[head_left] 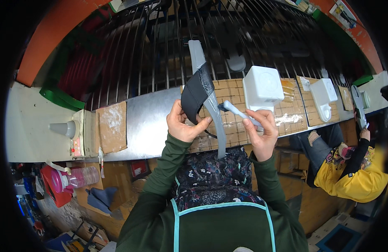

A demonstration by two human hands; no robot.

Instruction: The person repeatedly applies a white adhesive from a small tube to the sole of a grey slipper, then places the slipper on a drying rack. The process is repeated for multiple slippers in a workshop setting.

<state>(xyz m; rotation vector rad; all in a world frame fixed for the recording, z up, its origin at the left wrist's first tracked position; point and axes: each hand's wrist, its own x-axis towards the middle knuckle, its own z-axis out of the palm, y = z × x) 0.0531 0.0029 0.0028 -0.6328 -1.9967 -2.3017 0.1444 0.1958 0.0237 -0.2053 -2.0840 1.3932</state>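
Note:
My left hand (pixel 185 122) holds a sandal by its wide black strap (pixel 195 93). The long grey sole (pixel 215 119) stands on edge, running toward my lap, and part of the strap and sole looks wet and shiny. A brush with a pale handle (pixel 241 112) is pinched between the thumb and fingers of my right hand (pixel 263 131). Its dark bristles (pixel 223 106) are right beside the sole; whether they touch it I cannot tell. Just beyond my right hand stands a white plastic container (pixel 264 87).
Brown cardboard (pixel 292 112) covers part of the metal bench. Barred rollers (pixel 135 59) run behind it. At right, a co-worker in yellow (pixel 357 176) holds a grey sole (pixel 358 105) near another white container (pixel 324 94). A board (pixel 112 126) and a grey cone (pixel 63 129) are at left.

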